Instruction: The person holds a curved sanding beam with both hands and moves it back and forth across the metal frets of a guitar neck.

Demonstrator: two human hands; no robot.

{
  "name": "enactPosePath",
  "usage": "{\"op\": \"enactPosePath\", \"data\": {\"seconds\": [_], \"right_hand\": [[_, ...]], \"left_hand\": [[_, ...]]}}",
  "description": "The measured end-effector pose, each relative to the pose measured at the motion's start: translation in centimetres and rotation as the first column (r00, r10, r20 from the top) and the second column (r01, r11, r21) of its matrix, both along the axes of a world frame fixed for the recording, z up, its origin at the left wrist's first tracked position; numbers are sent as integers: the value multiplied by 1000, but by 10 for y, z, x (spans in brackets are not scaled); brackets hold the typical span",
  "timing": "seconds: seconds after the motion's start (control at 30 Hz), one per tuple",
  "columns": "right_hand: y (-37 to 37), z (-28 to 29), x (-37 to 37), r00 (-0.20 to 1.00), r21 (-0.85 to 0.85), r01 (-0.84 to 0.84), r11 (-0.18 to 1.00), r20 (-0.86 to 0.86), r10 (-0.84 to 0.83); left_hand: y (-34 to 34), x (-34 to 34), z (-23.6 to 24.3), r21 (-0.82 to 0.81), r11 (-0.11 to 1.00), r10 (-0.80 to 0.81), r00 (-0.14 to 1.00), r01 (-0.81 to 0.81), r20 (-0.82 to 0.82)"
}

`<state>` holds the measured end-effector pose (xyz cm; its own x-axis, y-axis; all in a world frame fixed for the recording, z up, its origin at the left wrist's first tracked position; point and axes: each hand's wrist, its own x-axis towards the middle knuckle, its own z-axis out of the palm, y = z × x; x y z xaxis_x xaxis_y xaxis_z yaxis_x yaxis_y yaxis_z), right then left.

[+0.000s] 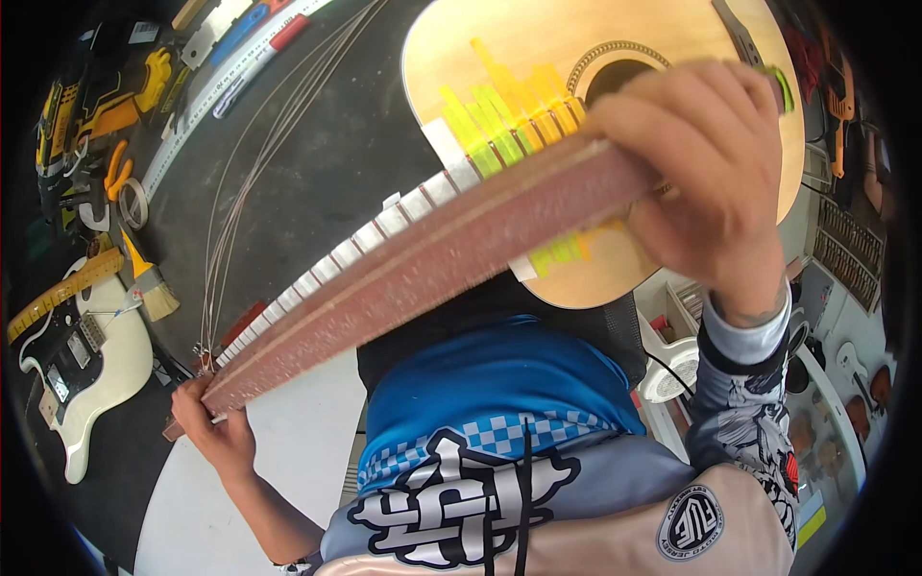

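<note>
A long sanding beam point(432, 274) with a rough reddish-brown face slants across the view, tilted over an acoustic guitar point(451, 43). My right hand point(706, 163) wraps around its upper right end, above the guitar's soundhole. At the lower left, my left hand point(216, 427) is closed on the other end of the beam, near the headstock. Strips of white masking tape point(370, 235) cover the fretboard between the frets. Yellow tape point(504, 125) lies over the upper frets and the top around them. The beam hides part of the neck.
Loose strings point(279, 130) curve over the dark bench. A steel ruler point(206, 106), a marker point(235, 91), a tape roll point(133, 204), a brush point(154, 290) and orange-handled pliers point(118, 171) lie left. A white electric guitar body point(115, 360) rests at far left.
</note>
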<state>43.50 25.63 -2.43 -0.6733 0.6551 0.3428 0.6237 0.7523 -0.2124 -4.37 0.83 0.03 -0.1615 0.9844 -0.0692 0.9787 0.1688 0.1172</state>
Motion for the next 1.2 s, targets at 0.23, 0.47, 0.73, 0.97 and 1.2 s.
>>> {"op": "enactPosePath", "data": {"seconds": [0.23, 0.47, 0.73, 0.97, 1.2], "right_hand": [[26, -16, -16, 994, 45, 1, 999, -110, 3], [-6, -1, 3, 999, -18, 3, 1000, 47, -2], [-2, 2, 0, 998, -31, 19, 999, 53, -18], [32, 0, -13, 999, -15, -37, 999, -29, 37], [-1, 1, 3, 997, -33, 2, 999, 81, 1]], "left_hand": [[12, -13, -3, -28, 997, 72, 996, -71, 46], [-3, -3, -4, 26, 999, 33, 999, -33, 25], [6, -8, -3, 3, 1000, -26, 999, 26, 21], [15, -11, -5, -2, 997, 72, 991, -72, 117], [-2, -3, -5, 34, 999, 11, 1000, -12, 24]]}}
